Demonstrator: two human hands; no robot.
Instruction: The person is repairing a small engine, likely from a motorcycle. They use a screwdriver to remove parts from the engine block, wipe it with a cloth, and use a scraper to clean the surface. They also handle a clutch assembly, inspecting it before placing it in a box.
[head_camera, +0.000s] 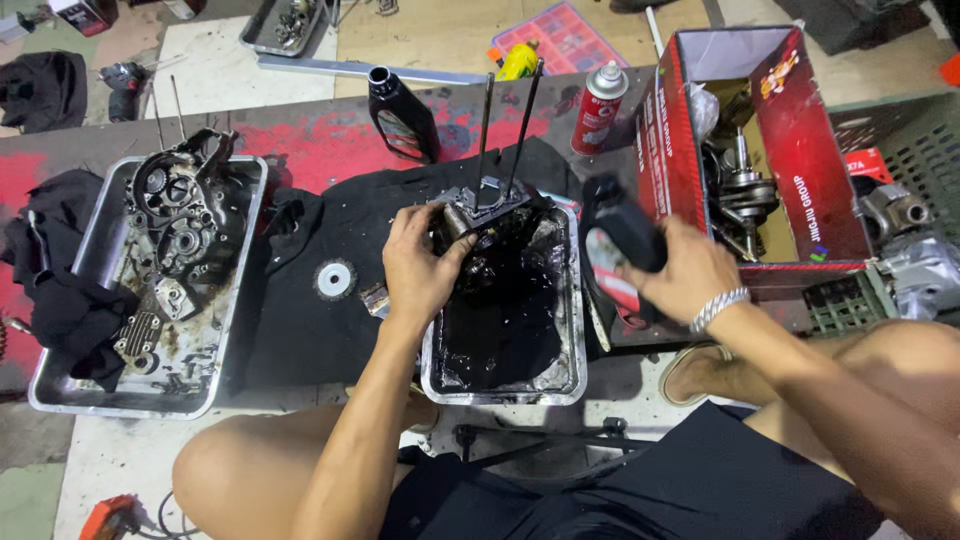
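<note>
My left hand grips a dark engine part with two long studs standing up from it, held over a metal tray full of black oil. My right hand, with a silver bracelet on the wrist, holds a black oil bottle with a red and white label, tilted beside the tray's right edge. A black cloth lies under and left of the tray, with a round toothed disc on it.
At the left, a second metal tray holds engine case parts. A red cardboard box with a crankshaft stands at right, a grey crate behind it. Another black bottle and a red spray can stand at the back.
</note>
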